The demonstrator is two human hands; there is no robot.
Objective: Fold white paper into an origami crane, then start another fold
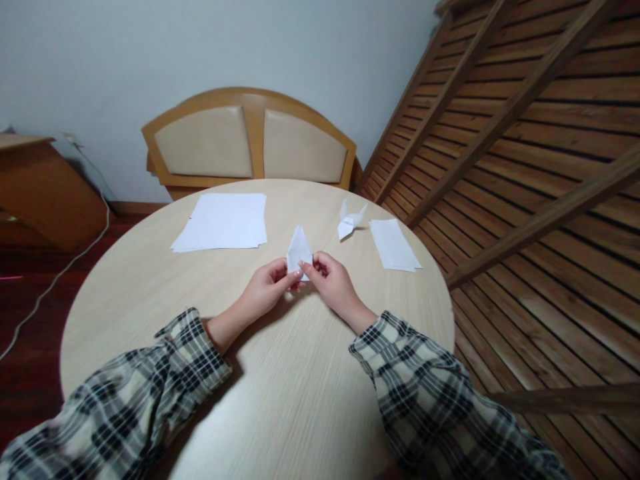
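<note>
My left hand [265, 288] and right hand [336, 285] pinch a folded paper [299, 251] over the counter [305, 387].
It points away from me; a paper stack [225, 221] lies farther left, a paper figure [348, 225] farther right.

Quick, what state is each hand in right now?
Left hand: closed, holding the folded white paper at its lower left.
Right hand: closed, holding it at its lower right.
</note>
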